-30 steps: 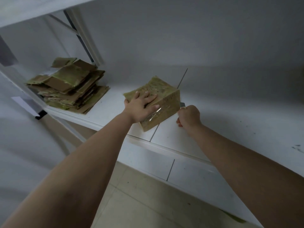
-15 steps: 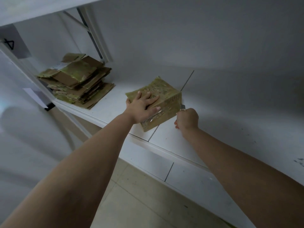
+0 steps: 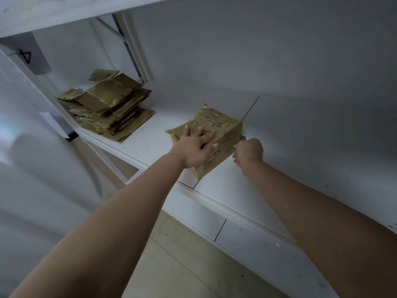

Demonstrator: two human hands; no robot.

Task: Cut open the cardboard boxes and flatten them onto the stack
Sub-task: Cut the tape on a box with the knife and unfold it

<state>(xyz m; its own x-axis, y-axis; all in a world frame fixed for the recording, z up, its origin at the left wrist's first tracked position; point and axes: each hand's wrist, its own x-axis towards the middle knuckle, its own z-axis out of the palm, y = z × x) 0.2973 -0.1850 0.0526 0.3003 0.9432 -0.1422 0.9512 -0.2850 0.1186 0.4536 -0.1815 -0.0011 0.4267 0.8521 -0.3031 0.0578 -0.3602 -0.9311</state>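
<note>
The box [image 3: 217, 134] lies on the white shelf [image 3: 268, 181], near its front edge, over a thin seam between two shelf boards. It is still closed and wrapped with shiny tape. The left hand [image 3: 194, 147] lies flat on its top with the fingers spread, I think to press the box down so it cannot slide under the cut. The right hand [image 3: 249, 150] is closed in a fist at the right end of the box, and a small grey tip [image 3: 242, 138] comes out of it and touches that end; it looks like a blade, though I cannot tell for sure. Well apart, at the left end of the same shelf, waits the stack [image 3: 107, 106] of flattened boxes, close enough to put the next one there.
</note>
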